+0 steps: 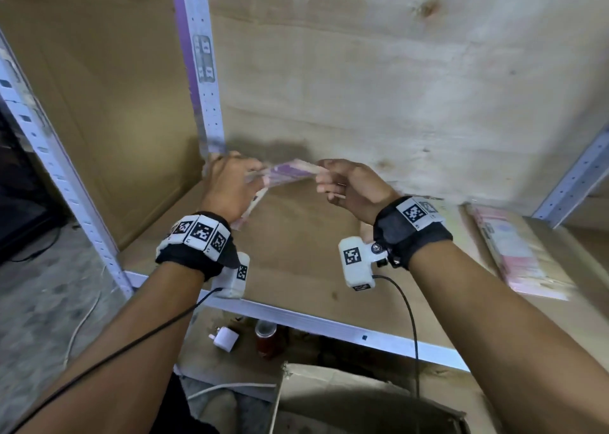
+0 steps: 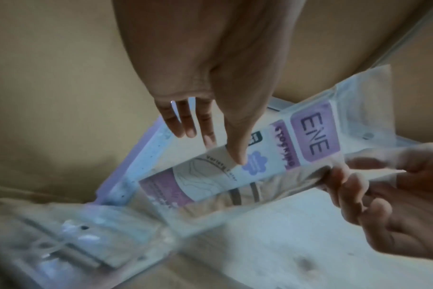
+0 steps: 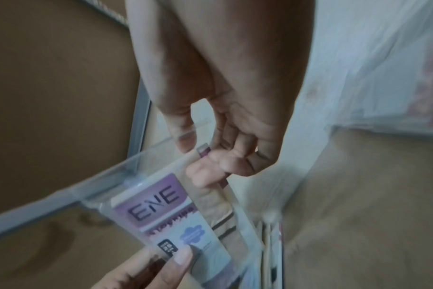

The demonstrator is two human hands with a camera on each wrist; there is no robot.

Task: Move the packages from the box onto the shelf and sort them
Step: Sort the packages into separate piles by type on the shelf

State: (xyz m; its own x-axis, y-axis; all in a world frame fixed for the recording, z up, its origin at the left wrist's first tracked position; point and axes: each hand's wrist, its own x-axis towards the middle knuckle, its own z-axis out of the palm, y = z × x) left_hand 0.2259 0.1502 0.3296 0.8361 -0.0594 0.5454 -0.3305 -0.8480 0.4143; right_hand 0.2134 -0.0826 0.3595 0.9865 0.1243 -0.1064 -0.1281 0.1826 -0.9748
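Observation:
A clear package with a purple ENE label hangs between my two hands above the shelf board, near the back left corner. My left hand holds its lower part, thumb on the front and fingers behind. My right hand pinches its top edge between thumb and curled fingers. Under my left hand, more purple packages lie blurred on the shelf. The open cardboard box sits below the shelf's front.
A stack of pink packages lies on the shelf at the right. Metal uprights frame the bay, and a front rail edges the board. A white plug and a bottle sit underneath.

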